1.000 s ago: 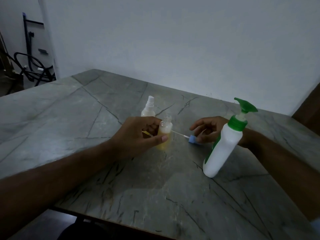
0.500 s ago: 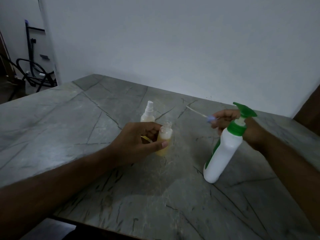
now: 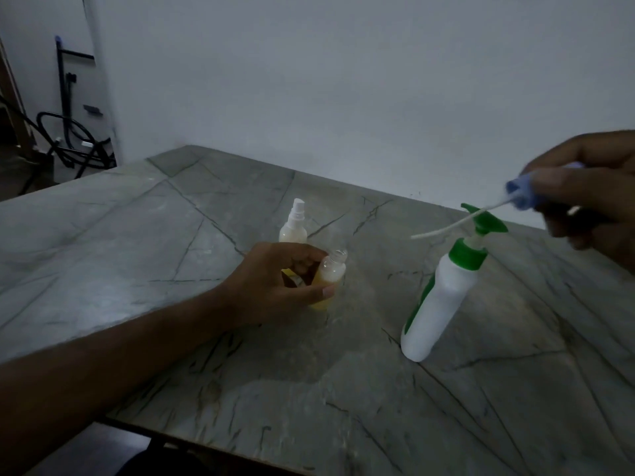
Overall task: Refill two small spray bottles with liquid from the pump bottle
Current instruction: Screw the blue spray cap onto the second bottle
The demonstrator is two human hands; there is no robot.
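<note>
While uncapped: bottle [image 3: 329, 276] in L hand [image 3: 275, 286]

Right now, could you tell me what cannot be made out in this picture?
1. Head view: the blue spray cap in the right hand is motion-blurred, and fingers cover its back.
2. The left hand hides the open yellow bottle's lower side and the capped spray bottle's base.
3. Dim light hides the pump bottle's liquid level.
</note>
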